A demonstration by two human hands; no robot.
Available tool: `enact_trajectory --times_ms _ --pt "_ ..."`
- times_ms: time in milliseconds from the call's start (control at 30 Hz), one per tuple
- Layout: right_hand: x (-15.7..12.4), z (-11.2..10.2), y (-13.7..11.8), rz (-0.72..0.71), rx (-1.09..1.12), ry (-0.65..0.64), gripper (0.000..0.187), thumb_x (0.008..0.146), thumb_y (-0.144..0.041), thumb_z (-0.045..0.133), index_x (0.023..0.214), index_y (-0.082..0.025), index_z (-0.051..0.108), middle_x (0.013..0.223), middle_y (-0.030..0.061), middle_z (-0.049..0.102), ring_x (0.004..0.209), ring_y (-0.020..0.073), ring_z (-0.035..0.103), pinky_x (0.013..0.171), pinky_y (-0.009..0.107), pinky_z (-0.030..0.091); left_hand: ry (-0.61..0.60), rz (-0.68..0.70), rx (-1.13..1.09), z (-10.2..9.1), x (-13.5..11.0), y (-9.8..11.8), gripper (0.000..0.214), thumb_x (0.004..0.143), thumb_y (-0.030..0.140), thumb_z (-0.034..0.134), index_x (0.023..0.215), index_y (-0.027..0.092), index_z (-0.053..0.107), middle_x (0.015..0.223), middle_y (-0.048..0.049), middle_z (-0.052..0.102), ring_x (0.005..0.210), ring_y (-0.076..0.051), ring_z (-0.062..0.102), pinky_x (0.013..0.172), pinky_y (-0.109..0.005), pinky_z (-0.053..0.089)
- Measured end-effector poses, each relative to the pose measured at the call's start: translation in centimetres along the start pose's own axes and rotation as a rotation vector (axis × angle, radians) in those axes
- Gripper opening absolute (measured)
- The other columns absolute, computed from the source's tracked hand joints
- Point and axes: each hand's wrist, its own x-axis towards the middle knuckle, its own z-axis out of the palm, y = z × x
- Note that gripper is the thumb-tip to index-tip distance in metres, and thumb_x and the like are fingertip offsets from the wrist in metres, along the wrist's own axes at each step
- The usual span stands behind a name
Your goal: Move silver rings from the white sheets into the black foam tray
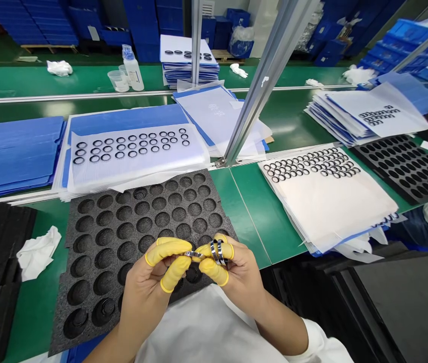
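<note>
Head view: my left hand (149, 287) is pinching a thin metal ring (194, 254) between yellow finger cots (166, 249); my right hand (232, 275) is pinching two shiny metal rings (217, 252) above a black foam tray (117, 218); the rings are looking stiff and slippery, so I am judging the outer edges the safest hold.

Yellow finger cots (170, 250) meet silver rings (217, 252) at 6 o'clock, above a charcoal-black foam tray (141, 212) patterned with a grid of round hollows, on a green conveyor belt (251, 212); blue folders (13, 156) lie at 9 o'clock, while a white sheet (138, 169) at 10 o'clock and a second white sheet (330, 212) at 3 o'clock carry rows of black-and-silver rings (130, 146)
</note>
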Motion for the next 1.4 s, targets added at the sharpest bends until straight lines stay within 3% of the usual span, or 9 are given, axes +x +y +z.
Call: enact_trajectory --times_ms 133,300,500,733,900,1100,1267,1400 --pt "0.2 0.1 -0.1 0.035 0.077 0.012 0.025 0.086 -0.049 0.080 0.081 -0.024 0.081 0.069 0.0025 0.066 0.064 0.0140 0.054 0.057 0.025 0.046 0.066 -0.147 -0.172 0.9 -0.1 0.6 0.023 0.080 0.027 0.087 0.101 0.027 0.078 0.092 0.0011 0.075 0.072 -0.009 0.068 0.065 -0.016 0.058" --pt "0.1 0.3 0.1 0.020 0.093 0.060 0.024 0.088 -0.049 0.078 0.083 -0.026 0.080 0.074 0.0033 0.069 0.068 0.0145 0.058 0.061 0.026 0.050 0.125 -0.213 -0.247 1.7 -0.2 0.6 0.026 0.076 0.034 0.090 0.097 0.025 0.078 0.093 0.0022 0.077 0.066 -0.007 0.069 0.070 -0.016 0.062" --pt "-0.4 0.2 0.8 0.033 0.023 0.091 0.027 0.087 -0.052 0.077 0.090 -0.026 0.082 0.077 0.0054 0.072 0.069 0.0162 0.059 0.057 0.027 0.049 -0.075 -0.290 -0.306 0.6 0.4 -0.5 0.027 0.075 0.031 0.091 0.099 0.026 0.080 0.086 0.0007 0.078 0.064 -0.008 0.072 0.066 -0.018 0.064" --pt "-0.3 0.2 0.4 0.004 0.042 0.086 0.015 0.081 -0.040 0.086 0.086 -0.026 0.082 0.077 0.0033 0.066 0.070 0.0143 0.060 0.058 0.024 0.051 -0.056 -0.472 -0.525 2.0 1.1 1.0 0.030 0.063 0.037 0.098 0.084 0.023 0.082 0.062 0.0043 0.072 0.051 -0.004 0.067 0.059 -0.009 0.058" --pt "-0.1 0.4 0.4 -0.019 0.051 0.085 0.011 0.081 -0.035 0.087 0.085 -0.026 0.082 0.077 0.0024 0.064 0.068 0.0130 0.059 0.055 0.022 0.049 -0.072 -0.588 -0.592 2.2 1.3 0.9 0.032 0.061 0.039 0.098 0.083 0.022 0.082 0.069 0.0022 0.073 0.054 -0.004 0.064 0.055 -0.010 0.056" --pt "-0.1 0.4 0.2 -0.018 0.054 0.116 0.009 0.083 -0.036 0.085 0.085 -0.028 0.083 0.072 0.0008 0.059 0.059 0.0113 0.051 0.053 0.023 0.048 -0.099 -0.630 -0.600 2.4 0.9 0.5 0.030 0.063 0.039 0.098 0.083 0.022 0.082 0.073 0.0010 0.073 0.058 -0.004 0.060 0.059 -0.012 0.054" --pt "-0.1 0.5 0.3 -0.063 0.076 0.113 0.007 0.083 -0.029 0.085 0.090 -0.031 0.083 0.073 0.0006 0.061 0.064 0.0125 0.056 0.054 0.023 0.046 -0.155 -0.638 -0.575 2.5 0.7 0.2 0.029 0.064 0.041 0.097 0.081 0.023 0.082 0.072 0.0003 0.072 0.060 -0.004 0.060 0.060 -0.012 0.053" --pt "-0.2 0.3 0.4 -0.091 0.017 0.111 0.007 0.089 -0.034 0.079 0.094 -0.032 0.083 0.072 0.0001 0.061 0.063 0.0127 0.057 0.060 0.026 0.052 -0.141 -0.505 -0.457 2.2 0.4 -0.2 0.031 0.064 0.044 0.096 0.084 0.024 0.083 0.070 0.0010 0.070 0.059 -0.006 0.060 0.059 -0.014 0.053"
